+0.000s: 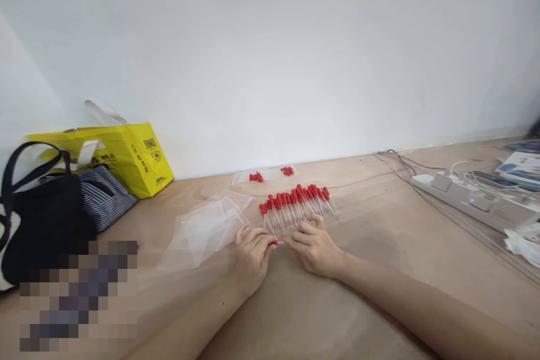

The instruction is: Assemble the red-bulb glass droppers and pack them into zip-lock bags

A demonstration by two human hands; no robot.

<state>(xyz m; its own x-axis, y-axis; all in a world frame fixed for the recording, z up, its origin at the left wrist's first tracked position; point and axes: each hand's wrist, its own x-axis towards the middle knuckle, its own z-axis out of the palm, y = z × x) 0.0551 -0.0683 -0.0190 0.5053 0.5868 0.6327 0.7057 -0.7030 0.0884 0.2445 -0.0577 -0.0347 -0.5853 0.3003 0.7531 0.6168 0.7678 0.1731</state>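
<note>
My left hand (pixel 254 251) pinches the red rubber bulb of a dropper (pixel 276 243) between thumb and fingers. From the other side, my right hand (pixel 315 246) grips the dropper's thin clear tube, so it lies level between both hands just above the table. Right behind my hands is a row of similar droppers (pixel 295 202), red bulbs pointing away from me and clear tubes toward me. Several clear zip bags (pixel 205 228) are spread out beside my left hand. Farther back, by the wall, lie filled clear bags (pixel 270 174) with red bulbs showing inside.
A yellow bag (pixel 147 157), a striped pouch (pixel 107 194) and a black bag (pixel 46 225) stand at the left. On the right are a white power strip (pixel 464 197) with plugs and cables, a crumpled tissue (pixel 523 244) and papers (pixel 521 169). A white wall (pixel 278 56) closes the table's back.
</note>
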